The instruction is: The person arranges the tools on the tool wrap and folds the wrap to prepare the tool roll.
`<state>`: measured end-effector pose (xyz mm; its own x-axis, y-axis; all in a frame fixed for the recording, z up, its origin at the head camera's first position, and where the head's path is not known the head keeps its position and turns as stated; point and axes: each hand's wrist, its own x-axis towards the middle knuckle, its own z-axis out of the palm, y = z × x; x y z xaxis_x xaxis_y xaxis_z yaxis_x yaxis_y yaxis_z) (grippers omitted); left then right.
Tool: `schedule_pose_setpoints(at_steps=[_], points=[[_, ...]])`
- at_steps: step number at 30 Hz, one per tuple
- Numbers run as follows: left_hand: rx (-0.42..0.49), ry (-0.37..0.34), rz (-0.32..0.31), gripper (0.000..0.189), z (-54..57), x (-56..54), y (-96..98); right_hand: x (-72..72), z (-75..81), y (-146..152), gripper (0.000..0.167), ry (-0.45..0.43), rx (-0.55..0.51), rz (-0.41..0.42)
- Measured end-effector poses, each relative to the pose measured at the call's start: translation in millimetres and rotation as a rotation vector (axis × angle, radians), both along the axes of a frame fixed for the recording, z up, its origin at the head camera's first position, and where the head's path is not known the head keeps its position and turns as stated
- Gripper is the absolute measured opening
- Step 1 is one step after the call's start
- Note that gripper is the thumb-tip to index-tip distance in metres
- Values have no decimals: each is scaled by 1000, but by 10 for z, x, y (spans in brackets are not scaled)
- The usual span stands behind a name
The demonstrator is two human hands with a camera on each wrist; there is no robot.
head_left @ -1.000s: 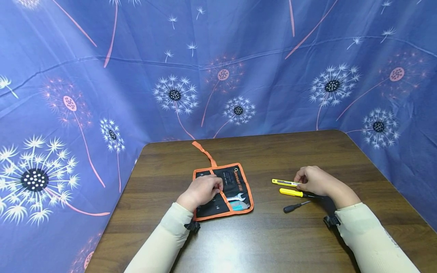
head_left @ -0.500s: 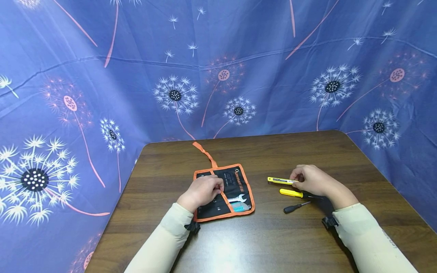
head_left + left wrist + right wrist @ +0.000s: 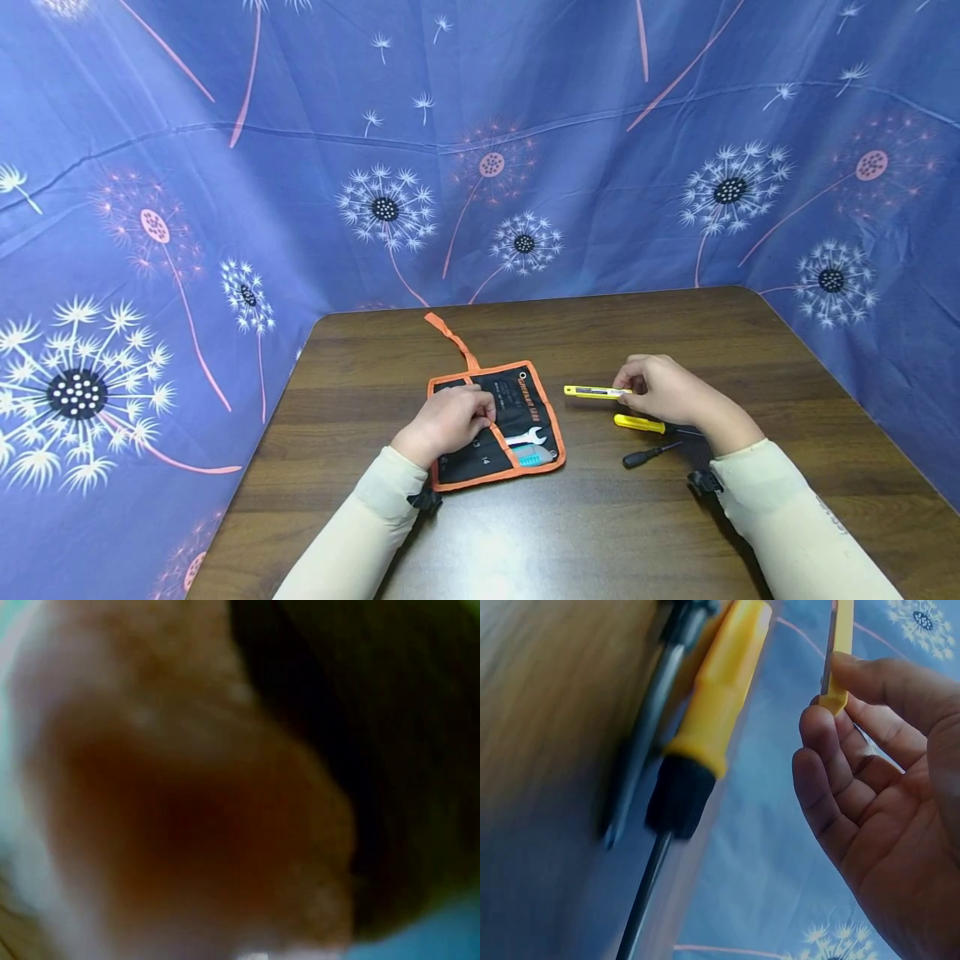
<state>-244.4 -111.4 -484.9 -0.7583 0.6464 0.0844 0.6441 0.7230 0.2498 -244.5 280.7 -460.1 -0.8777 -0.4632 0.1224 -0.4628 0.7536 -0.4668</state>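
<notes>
My right hand (image 3: pixel 663 388) pinches one end of a slim yellow utility knife (image 3: pixel 596 392) between thumb and fingers, above the table. In the right wrist view the knife (image 3: pixel 838 652) points upward from the fingertips. My left hand (image 3: pixel 450 418) pinches the orange pocket edge of a black tool pouch (image 3: pixel 517 396) lying spread out. A wrench (image 3: pixel 527 437) and a teal-and-grey tool (image 3: pixel 534 456) sit in its pocket. The left hand covers part of the pouch. The left wrist view is too blurred to show more than skin and dark cloth.
Beside my right hand lie a yellow-handled screwdriver (image 3: pixel 639 423) and a smaller black screwdriver (image 3: pixel 642 458). An orange strap (image 3: pixel 452 337) stretches from the pouch toward the far edge. A blue dandelion-print curtain (image 3: pixel 600 208) hangs behind the wooden table (image 3: pixel 585 533).
The right hand has moved left with the utility knife, toward the pouch. The pouch has shifted slightly right, and the left hand still pinches its pocket edge.
</notes>
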Motion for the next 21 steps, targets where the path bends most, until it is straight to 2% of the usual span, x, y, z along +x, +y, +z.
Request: schedule_pose_setpoints(at_steps=[9,21], points=[[-26,3,5,8,-13,-4,17,-23,21,-190,14,-22,-19,27],[10,10,-24,12,-17,8,43,-32,41,-361,12,-29,-29,64]])
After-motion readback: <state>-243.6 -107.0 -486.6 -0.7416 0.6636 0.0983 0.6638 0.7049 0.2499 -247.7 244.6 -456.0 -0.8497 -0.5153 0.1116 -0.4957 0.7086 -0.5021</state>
